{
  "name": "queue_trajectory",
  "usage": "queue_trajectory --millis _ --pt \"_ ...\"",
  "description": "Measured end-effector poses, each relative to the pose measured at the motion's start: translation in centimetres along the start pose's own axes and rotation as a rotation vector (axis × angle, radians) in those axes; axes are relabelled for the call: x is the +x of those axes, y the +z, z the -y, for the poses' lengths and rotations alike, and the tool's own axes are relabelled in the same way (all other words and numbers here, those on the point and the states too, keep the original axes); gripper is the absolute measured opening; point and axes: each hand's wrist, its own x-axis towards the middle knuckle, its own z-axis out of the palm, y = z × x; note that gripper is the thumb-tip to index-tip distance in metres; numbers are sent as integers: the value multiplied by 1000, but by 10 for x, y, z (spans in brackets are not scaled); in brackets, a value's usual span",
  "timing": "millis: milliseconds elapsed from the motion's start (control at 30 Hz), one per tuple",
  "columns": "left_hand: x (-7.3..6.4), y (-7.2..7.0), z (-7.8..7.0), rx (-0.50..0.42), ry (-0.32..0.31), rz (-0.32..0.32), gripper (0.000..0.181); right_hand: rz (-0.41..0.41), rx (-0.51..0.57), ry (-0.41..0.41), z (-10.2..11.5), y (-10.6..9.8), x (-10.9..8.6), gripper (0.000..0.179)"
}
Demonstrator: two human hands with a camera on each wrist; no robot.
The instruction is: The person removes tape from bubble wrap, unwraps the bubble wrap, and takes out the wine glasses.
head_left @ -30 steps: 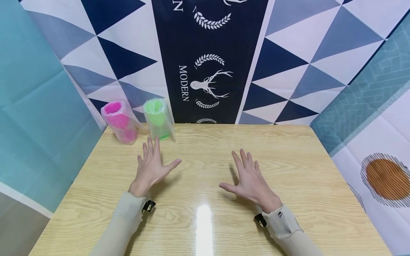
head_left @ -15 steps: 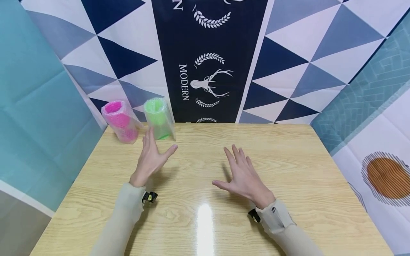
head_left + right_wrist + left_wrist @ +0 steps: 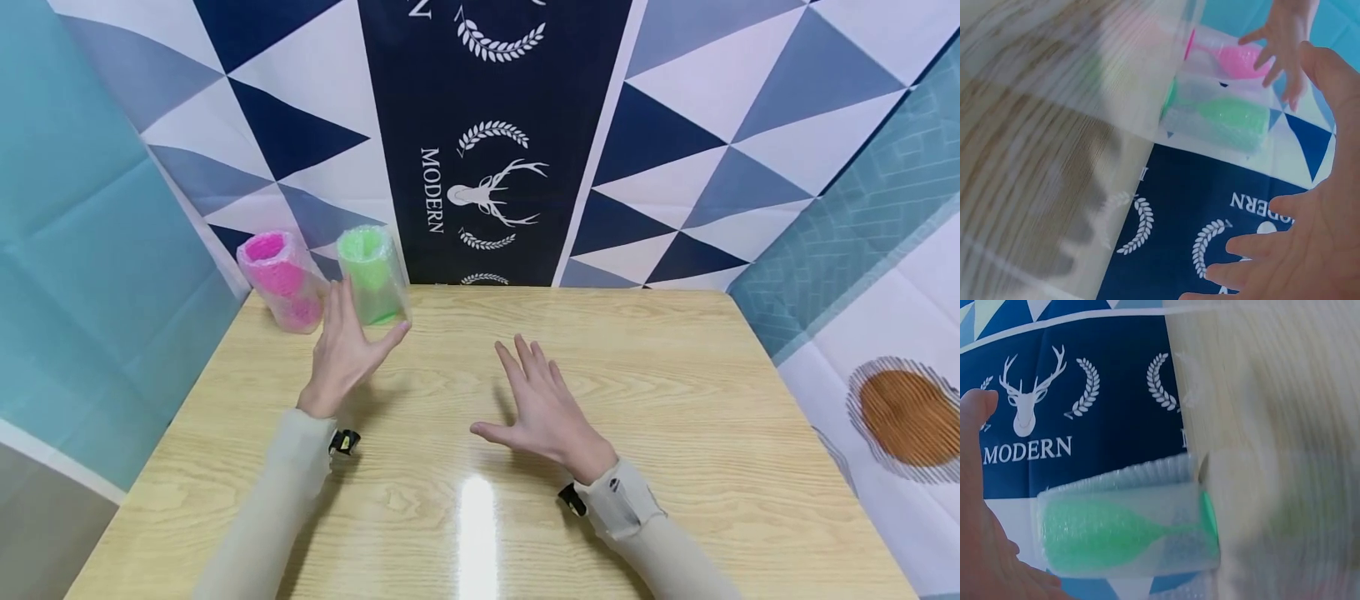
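A green goblet [image 3: 369, 268] stands upright at the back left of the table, wrapped in clear bubble wrap. Its bowl, stem and foot show through the wrap in the left wrist view. Beside it, to the left, is a pink goblet [image 3: 277, 279] wrapped the same way. My left hand [image 3: 340, 358] is just in front of the green goblet, fingers extended and thumb spread to the right; whether it touches the wrap I cannot tell. Over the middle of the table my right hand [image 3: 542, 408] hovers with spread fingers, holding nothing.
The light wood table [image 3: 712, 400] ends at a patterned cloth backdrop [image 3: 480, 108] close behind the goblets. A blue cloth [image 3: 82, 250] hangs along the left side. Another patterned cloth [image 3: 840, 283] borders the right.
My left hand has moved forward, up to the green goblet. The right hand has shifted left and slightly forward. Both goblets stay in place.
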Motion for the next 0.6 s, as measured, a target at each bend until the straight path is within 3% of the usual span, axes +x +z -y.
queue_trajectory --millis 600 --pt "37 -24 4 1 92 -109 116 23 39 14 13 -4 11 118"
